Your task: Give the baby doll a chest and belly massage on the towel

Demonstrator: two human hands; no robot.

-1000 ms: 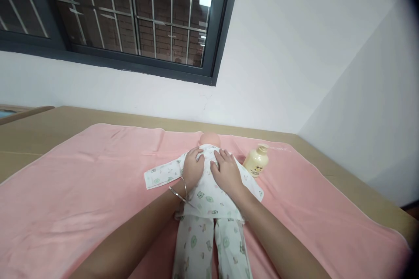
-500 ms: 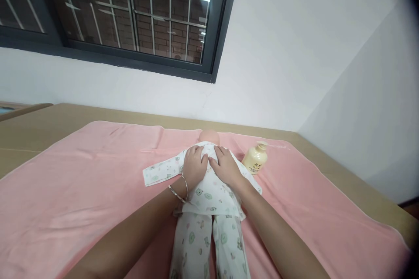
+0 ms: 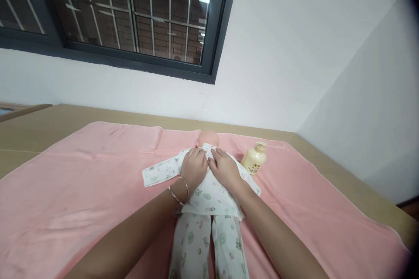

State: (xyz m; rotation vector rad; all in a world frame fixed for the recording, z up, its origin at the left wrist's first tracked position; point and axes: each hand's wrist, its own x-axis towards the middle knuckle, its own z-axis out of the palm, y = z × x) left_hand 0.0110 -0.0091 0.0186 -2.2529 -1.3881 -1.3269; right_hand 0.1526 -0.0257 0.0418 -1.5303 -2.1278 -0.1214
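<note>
**Pink towel, doll and two hands at its collar**

Pink terry towel (image 3: 81,192) fills most of the lower frame, spread over a tan surface (image 3: 39,126) that runs to the white walls; I read it as padding, so what lies on it has a soft bed. Across the upper left of the frame sits a dark-framed window (image 3: 131,13) with metal bars and brick behind.

At the centre of the frame, on the towel, a baby doll (image 3: 207,138) lies with its bald head toward the wall and its legs toward me. It wears a white printed suit (image 3: 209,200), one sleeve stretched flat to the left, which keeps the cloth spread and easy to reach.

From the bottom edge I see both forearms come up on either side of the legs. The left hand (image 3: 194,168), with a thin bangle (image 3: 178,192) on its wrist, rests on the doll's upper chest with fingers curled onto the cloth; I cannot tell whether it truly pinches it. The right hand (image 3: 225,170) lies just beside it, fingertips bent at the neckline, seemingly nipping the fabric edge, though that too is unclear.

Right of the doll, near its shoulder, a cream pump bottle (image 3: 253,160) stands upright on the towel, close by the right hand.
</note>
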